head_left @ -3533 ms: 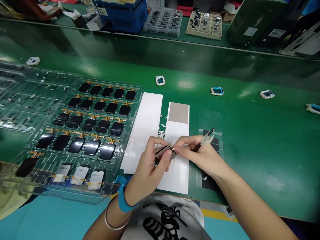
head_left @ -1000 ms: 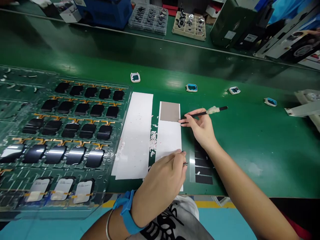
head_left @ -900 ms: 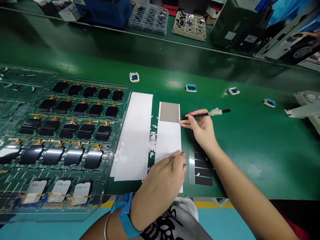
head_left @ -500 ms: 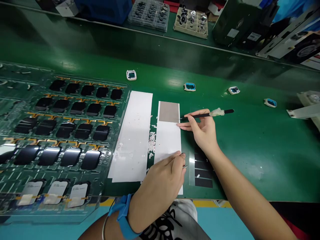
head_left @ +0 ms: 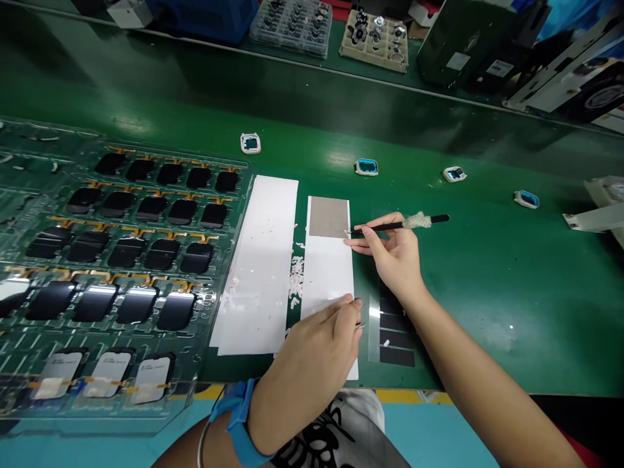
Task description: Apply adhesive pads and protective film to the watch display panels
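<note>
Green worktop [head_left: 487, 292] fills most of my view, running up to a raised shelf [head_left: 380, 71] along the top of the frame. On that shelf I see a clear compartment tray [head_left: 292, 29] of small parts and, just right of it, a beige tray [head_left: 373, 42] of metal pieces.

My right hand [head_left: 396, 250], at center right, pinches a slim black tool [head_left: 387, 227] wrapped with pale material near its back end. The tool's tip is at the lower right corner of a grey-brown patch [head_left: 329, 217] on a white strip [head_left: 329, 273], with a tiny pale bit beside the tip.

My left hand [head_left: 307, 367], lower center, is closed with fingertips together over the lower part of that strip. A small shiny edge [head_left: 359, 325] shows beside the fingers; the hand hides the rest, so I can't tell what it is.

Left of the strip lies a wider white sheet [head_left: 258, 266], with pale scraps [head_left: 296, 276] between the two. A clear plastic tray [head_left: 195, 361] of dark screens [head_left: 176, 311] covers the left side. Dark rectangles [head_left: 397, 355] lie on a clear sheet right of the left hand. Four small white-rimmed frames [head_left: 366, 167] sit spaced across the worktop above.
</note>
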`<state>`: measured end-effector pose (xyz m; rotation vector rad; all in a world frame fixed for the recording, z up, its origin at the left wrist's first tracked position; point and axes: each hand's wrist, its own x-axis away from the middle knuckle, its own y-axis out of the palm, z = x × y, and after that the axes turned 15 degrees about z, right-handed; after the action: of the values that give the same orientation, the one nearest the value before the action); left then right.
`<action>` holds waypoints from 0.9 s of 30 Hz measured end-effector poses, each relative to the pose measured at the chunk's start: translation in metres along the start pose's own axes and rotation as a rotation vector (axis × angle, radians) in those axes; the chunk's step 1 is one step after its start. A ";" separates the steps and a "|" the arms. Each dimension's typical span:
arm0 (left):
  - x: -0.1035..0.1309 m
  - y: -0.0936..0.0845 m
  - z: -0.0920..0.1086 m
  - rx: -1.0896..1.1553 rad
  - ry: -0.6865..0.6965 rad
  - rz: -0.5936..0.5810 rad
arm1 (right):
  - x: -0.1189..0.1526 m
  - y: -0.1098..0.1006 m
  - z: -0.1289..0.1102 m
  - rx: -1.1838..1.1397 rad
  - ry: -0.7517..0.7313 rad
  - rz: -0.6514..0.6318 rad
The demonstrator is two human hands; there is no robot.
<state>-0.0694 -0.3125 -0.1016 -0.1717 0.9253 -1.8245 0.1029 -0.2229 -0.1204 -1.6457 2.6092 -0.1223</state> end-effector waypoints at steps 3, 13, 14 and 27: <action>-0.002 0.000 0.001 0.018 -0.023 0.013 | 0.000 -0.002 -0.002 -0.014 0.011 -0.056; -0.007 -0.007 -0.002 0.623 -0.517 0.294 | 0.029 -0.028 -0.056 -0.155 -0.210 -0.034; -0.007 -0.008 -0.001 0.745 -0.587 0.310 | 0.041 -0.029 -0.059 -0.184 -0.203 -0.021; -0.009 -0.004 0.007 1.188 -0.647 0.406 | 0.114 0.013 -0.025 -0.443 -0.205 0.283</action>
<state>-0.0645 -0.3075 -0.0918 0.1663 -0.5868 -1.5011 0.0399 -0.3198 -0.0968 -1.2674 2.8005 0.6422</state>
